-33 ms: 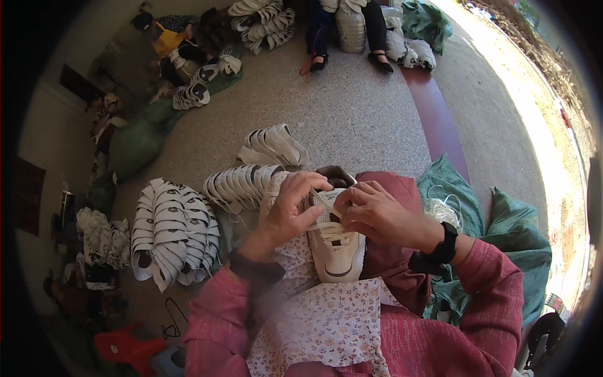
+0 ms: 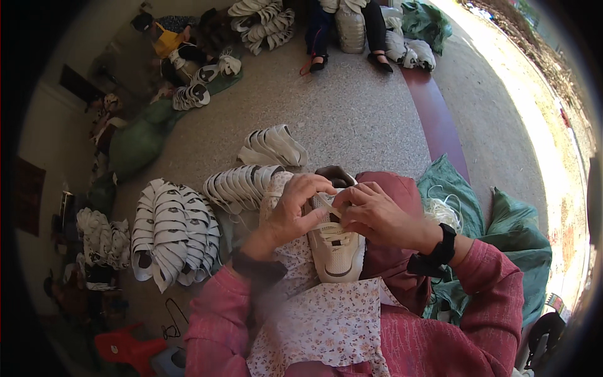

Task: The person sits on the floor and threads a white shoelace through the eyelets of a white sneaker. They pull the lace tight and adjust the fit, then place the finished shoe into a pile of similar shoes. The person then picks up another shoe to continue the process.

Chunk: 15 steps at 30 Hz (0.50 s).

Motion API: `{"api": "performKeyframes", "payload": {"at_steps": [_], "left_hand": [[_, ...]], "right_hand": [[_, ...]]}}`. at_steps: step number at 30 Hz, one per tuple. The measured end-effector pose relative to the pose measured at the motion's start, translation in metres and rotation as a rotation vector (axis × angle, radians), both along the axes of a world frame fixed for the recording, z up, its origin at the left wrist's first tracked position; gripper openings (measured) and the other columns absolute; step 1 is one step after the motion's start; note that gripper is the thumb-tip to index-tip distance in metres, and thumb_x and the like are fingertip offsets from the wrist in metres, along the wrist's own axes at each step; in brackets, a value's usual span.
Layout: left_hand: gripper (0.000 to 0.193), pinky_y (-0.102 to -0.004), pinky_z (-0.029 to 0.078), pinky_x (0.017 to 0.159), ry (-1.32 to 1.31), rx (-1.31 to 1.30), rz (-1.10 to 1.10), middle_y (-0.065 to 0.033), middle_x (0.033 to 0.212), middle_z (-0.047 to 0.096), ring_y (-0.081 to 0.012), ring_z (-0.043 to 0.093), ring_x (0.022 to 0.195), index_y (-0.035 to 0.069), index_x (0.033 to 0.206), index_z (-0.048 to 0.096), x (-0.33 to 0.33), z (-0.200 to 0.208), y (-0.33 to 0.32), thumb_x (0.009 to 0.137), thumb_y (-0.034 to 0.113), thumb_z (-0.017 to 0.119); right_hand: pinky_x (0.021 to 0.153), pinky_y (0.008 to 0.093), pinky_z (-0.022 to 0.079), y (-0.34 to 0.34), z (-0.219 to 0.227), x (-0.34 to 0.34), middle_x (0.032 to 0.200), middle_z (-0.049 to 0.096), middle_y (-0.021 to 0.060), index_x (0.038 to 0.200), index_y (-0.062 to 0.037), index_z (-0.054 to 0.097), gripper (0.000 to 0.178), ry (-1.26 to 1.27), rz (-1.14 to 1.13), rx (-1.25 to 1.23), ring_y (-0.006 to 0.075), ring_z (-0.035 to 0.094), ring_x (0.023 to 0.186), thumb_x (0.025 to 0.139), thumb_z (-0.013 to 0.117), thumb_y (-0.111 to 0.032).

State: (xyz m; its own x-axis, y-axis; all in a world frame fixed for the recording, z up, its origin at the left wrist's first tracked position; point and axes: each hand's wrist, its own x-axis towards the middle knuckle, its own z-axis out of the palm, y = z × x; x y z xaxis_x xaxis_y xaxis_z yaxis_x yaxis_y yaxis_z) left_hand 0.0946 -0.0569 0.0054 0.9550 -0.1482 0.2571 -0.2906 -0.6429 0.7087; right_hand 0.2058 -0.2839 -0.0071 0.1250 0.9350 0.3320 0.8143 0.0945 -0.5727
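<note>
A cream shoe upper (image 2: 339, 266) rests across my lap, its toe towards me and its dark-lined collar away from me. Pale shoelace (image 2: 331, 233) crosses its front. My left hand (image 2: 298, 204) is curled over the left side of the upper, closed on the shoelace near the tongue; some of its fingertips are hidden. From the right, my right hand (image 2: 377, 212) bends over the same spot and pinches the lace between thumb and fingers. Both hands are close together above the eyelets.
Nested white shoe uppers (image 2: 176, 229) stand at my left, with another row (image 2: 242, 185) beside my knee and a small stack (image 2: 274, 146) beyond. Green sacks (image 2: 518, 235) and loose white laces (image 2: 445, 212) lie at my right. A red stool (image 2: 129, 352) is lower left. Other people sit farther off.
My left hand has shifted very slightly right, and the lace between the hands sits a little differently. The shoe upper stays in place.
</note>
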Motion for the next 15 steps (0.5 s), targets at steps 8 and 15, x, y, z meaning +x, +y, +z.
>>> {"api": "performKeyframes", "payload": {"at_steps": [8,15], "left_hand": [[0.021,-0.0373,0.041,0.1,0.03,-0.049,-0.079,-0.0069,0.113,0.057,-0.0244,0.054,0.11,0.007,0.103,0.063,0.015,-0.025,-0.003,0.087,0.013,0.075],[0.023,-0.0382,0.041,0.1,-0.021,0.076,-0.069,-0.0074,0.112,0.055,-0.0256,0.052,0.111,0.007,0.101,0.061,0.015,-0.021,-0.007,0.086,0.017,0.077]], "right_hand": [[0.096,0.042,0.041,-0.004,0.018,0.002,0.113,0.06,0.003,0.101,-0.0132,0.068,0.017,-0.013,-0.034,0.055,0.0238,0.056,0.112,0.085,0.071,-0.013],[0.092,0.0365,0.043,0.003,0.032,0.024,0.095,0.062,0.0022,0.107,-0.0131,0.069,0.025,-0.412,0.173,-0.05,0.0202,0.06,0.098,0.082,0.066,-0.013]]}}
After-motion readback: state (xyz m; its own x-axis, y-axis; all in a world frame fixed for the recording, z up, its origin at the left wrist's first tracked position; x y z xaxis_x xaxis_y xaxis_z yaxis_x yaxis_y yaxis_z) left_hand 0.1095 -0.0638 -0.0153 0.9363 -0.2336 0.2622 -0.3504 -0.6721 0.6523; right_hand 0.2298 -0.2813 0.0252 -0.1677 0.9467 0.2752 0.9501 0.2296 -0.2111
